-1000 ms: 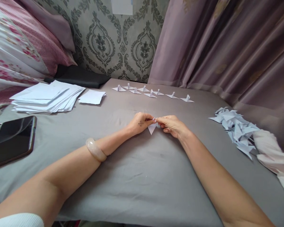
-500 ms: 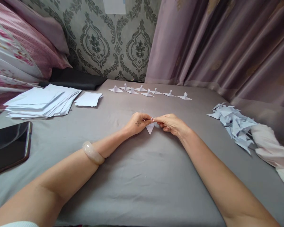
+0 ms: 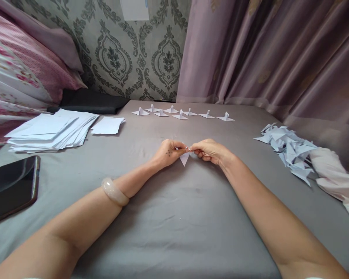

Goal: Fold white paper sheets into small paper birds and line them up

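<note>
A small folded white paper piece [image 3: 184, 159] is pinched between both hands above the grey cloth, its pointed end hanging toward me. My left hand [image 3: 169, 152] grips it from the left between thumb and fingertips. From the right, my right hand [image 3: 211, 150] pinches its upper part, with the other fingers curled under. The fingers hide most of the folds. Beyond the hands, several folded white paper figures [image 3: 180, 115] stand in loose rows, each with a flat pointed base and an upright part.
On the left lie a stack of white paper sheets [image 3: 50, 130], a smaller paper stack [image 3: 107, 126] and a phone [image 3: 14, 188]. A heap of folded paper pieces [image 3: 287, 145] lies at the right beside a pale cloth [image 3: 334, 170]. A black folded item [image 3: 93, 101] rests at the back left.
Both hands keep their pinch on the paper piece, and the right fingertips have shifted slightly. The whole view has moved a little.
</note>
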Available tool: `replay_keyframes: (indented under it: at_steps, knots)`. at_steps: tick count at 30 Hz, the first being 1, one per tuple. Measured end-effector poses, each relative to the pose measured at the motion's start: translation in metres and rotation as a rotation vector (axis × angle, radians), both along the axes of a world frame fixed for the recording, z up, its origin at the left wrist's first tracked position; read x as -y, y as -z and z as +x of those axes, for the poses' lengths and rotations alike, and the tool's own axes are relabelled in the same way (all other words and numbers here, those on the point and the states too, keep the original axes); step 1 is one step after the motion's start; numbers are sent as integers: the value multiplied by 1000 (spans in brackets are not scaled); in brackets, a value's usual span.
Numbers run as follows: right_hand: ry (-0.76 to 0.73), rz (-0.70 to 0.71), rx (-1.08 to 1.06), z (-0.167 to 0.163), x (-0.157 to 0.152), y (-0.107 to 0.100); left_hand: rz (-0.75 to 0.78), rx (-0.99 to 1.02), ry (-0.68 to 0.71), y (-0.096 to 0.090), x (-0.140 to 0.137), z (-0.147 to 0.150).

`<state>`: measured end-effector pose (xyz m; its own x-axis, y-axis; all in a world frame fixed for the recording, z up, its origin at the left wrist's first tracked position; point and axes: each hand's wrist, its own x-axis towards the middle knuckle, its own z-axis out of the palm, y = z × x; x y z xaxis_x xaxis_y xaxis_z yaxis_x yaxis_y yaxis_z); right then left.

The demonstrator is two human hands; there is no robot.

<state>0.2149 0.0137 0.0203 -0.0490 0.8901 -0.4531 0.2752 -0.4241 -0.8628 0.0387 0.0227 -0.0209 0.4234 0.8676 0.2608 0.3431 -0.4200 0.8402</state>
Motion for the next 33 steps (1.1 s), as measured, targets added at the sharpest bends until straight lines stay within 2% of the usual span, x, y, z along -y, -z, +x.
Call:
replay_keyframes:
  at_steps: [6, 13, 22, 28, 33]
  knots:
    - [-5, 5, -52, 3, 1, 2, -4, -2, -43, -1, 1, 0]
    - [36, -20, -112, 9, 0, 6, 6, -5, -118, -10, 6, 0]
    - [32, -4, -119, 9, 1, 9, 80, -113, -318, -10, 3, -3]
    - [19, 2, -114, 9, 2, 9, 128, -270, -274, -14, 7, -11]
    - [-6, 36, -23, 6, 4, 11, 134, -391, -161, -10, -10, -24]
